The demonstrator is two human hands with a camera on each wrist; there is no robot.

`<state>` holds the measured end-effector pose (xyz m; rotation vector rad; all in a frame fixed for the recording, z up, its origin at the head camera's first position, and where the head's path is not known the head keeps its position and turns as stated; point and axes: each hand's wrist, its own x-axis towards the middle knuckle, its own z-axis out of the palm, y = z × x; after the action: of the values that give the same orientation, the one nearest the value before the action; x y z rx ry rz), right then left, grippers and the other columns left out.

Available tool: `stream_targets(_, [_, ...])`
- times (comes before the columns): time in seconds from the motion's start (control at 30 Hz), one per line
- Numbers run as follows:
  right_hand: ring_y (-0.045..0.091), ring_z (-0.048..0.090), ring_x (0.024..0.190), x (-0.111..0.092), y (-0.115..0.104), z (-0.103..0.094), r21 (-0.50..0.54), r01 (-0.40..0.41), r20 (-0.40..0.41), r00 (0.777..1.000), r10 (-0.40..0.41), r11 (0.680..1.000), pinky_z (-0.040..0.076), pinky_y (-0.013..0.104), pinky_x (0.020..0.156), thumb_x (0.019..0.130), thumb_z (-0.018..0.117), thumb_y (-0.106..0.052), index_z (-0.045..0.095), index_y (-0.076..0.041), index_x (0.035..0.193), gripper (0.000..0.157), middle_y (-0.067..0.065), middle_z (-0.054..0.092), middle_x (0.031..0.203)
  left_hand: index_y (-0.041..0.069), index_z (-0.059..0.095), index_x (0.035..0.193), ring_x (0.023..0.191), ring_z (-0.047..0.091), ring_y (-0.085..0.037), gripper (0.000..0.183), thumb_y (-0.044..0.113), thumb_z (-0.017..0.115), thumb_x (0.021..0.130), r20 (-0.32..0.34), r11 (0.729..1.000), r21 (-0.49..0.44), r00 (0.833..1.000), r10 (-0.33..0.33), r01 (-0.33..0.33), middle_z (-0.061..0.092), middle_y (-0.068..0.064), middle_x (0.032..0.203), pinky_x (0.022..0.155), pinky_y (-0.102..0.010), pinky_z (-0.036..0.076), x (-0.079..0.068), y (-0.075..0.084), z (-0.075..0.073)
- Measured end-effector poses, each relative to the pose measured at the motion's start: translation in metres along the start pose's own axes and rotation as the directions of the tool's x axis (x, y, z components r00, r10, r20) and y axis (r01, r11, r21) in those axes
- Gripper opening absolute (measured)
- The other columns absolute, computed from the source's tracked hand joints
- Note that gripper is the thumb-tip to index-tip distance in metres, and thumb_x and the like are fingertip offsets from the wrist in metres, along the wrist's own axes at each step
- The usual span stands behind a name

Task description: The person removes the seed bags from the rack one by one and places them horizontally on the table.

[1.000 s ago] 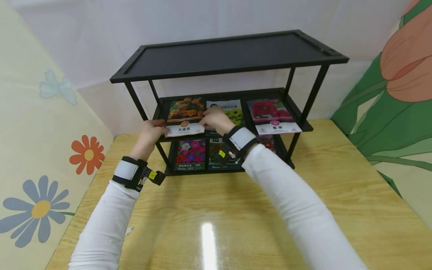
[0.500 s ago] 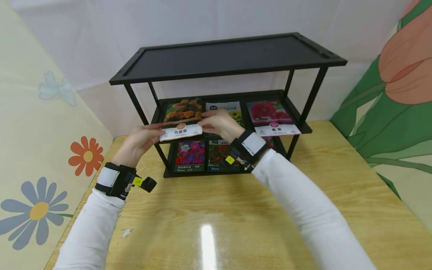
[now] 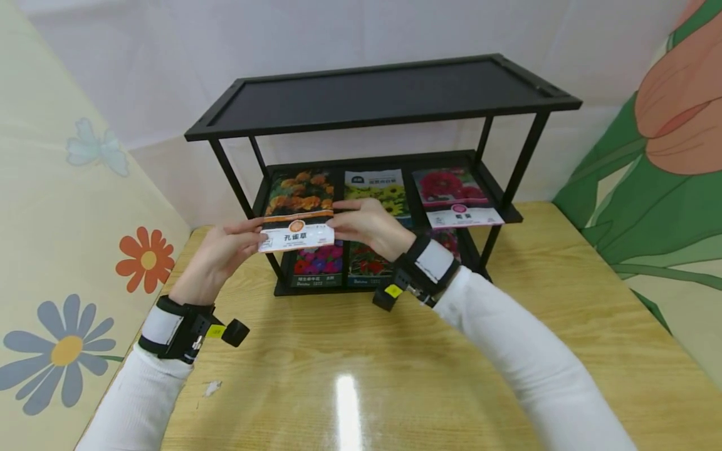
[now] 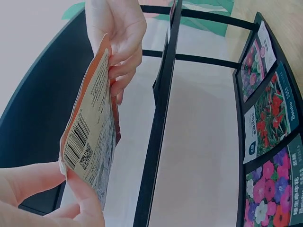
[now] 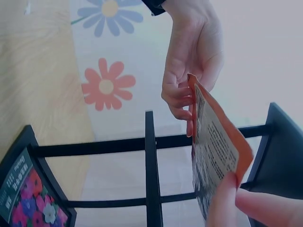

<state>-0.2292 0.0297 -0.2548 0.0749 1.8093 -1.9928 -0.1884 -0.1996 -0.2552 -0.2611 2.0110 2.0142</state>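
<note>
Between both hands is a seed packet [image 3: 299,210] with orange flowers and a white label band, over the left end of the middle shelf. My left hand [image 3: 220,254] pinches its left edge between thumb and fingers. At the opposite edge my right hand [image 3: 372,227] pinches it the same way. In the left wrist view the packet's back [image 4: 90,127], with a barcode, faces the camera, tilted off the shelf. A yellow-flower packet [image 3: 379,188] and a pink-flower packet [image 3: 454,194] lie on the same shelf; my right hand partly covers the yellow one.
A black three-tier rack [image 3: 378,94] stands on the wooden table [image 3: 304,363] against a pale wall. On its bottom shelf lie a purple-and-pink-flower packet [image 3: 318,263], a red-flower packet [image 3: 366,262] and another pink one. The top tier overhangs the middle shelf.
The orange-flower packet has come forward and a little left, its front edge now out past the middle shelf's edge. Both hands drew back with it, and the yellow-flower packet shows more.
</note>
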Motion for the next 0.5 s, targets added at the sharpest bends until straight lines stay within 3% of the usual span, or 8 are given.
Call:
stream_targets(0.2, [0.022, 0.054, 0.103, -0.011, 0.009, -0.001, -0.023, 0.001, 0.044, 0.999, 0.000, 1.000, 0.048, 0.027, 0.079, 0.082, 0.058, 0.001, 0.039, -0.009, 0.132, 0.054, 0.012, 0.048, 0.122, 0.007, 0.029, 0.138, 0.115, 0.033, -0.020, 0.056, 0.009, 0.052, 0.087, 0.008, 0.999, 0.035, 1.000, -0.013, 0.013, 0.016, -0.010, 0.143, 0.080, -0.014, 0.040, -0.012, -0.010, -0.001])
stream_targets(0.4, [0.023, 0.054, 0.102, -0.019, 0.018, 0.000, -0.020, 0.004, 0.071, 0.997, -0.003, 1.000, 0.048, 0.028, 0.080, 0.082, 0.058, 0.001, 0.037, -0.009, 0.132, 0.056, 0.013, 0.048, 0.119, 0.008, 0.027, 0.139, 0.118, 0.033, -0.019, 0.062, 0.016, 0.058, 0.085, -0.006, 0.996, 0.082, 1.000, -0.031, 0.031, 0.018, -0.008, 0.143, 0.096, -0.024, 0.033, -0.021, -0.018, -0.001])
stream_targets(0.5, [0.023, 0.054, 0.102, -0.024, 0.022, 0.001, -0.032, 0.006, 0.077, 0.997, -0.004, 0.999, 0.047, 0.028, 0.081, 0.082, 0.058, 0.001, 0.036, -0.010, 0.133, 0.056, 0.013, 0.049, 0.118, 0.009, 0.027, 0.139, 0.116, 0.034, -0.019, 0.063, 0.018, 0.058, 0.085, -0.002, 0.995, 0.093, 0.999, -0.033, 0.033, 0.021, -0.007, 0.141, 0.096, -0.024, 0.033, -0.027, -0.021, -0.001])
